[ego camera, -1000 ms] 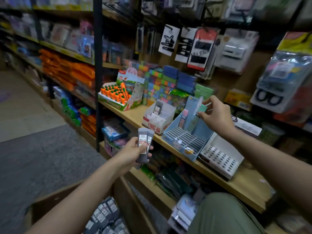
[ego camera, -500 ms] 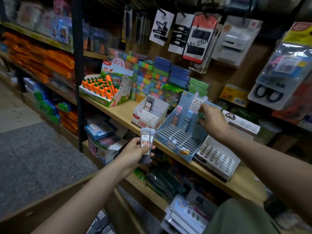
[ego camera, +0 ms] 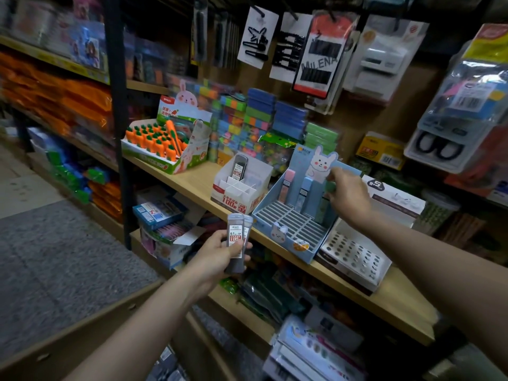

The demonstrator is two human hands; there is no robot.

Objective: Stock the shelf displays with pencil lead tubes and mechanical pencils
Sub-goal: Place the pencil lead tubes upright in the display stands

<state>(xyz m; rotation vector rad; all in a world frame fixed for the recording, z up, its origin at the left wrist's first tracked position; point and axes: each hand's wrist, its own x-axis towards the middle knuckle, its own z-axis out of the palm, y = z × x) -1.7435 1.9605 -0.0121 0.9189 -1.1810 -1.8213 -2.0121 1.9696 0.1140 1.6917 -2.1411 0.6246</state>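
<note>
Lead tubes (ego camera: 235,241) in left grip (ego camera: 220,257); right grip (ego camera: 347,194) pinching green tube (ego camera: 330,186) above blue display (ego camera: 286,229)

Carrot erasers (ego camera: 154,140) – hair clips (ego camera: 257,39) hanging above.

The wooden shelf (ego camera: 192,182) carries a blue rabbit display box (ego camera: 288,232); left of it a white lead-tube box (ego camera: 239,193), farther left a carrot box (ego camera: 165,149), right of it a white perforated tray (ego camera: 354,257).
</note>
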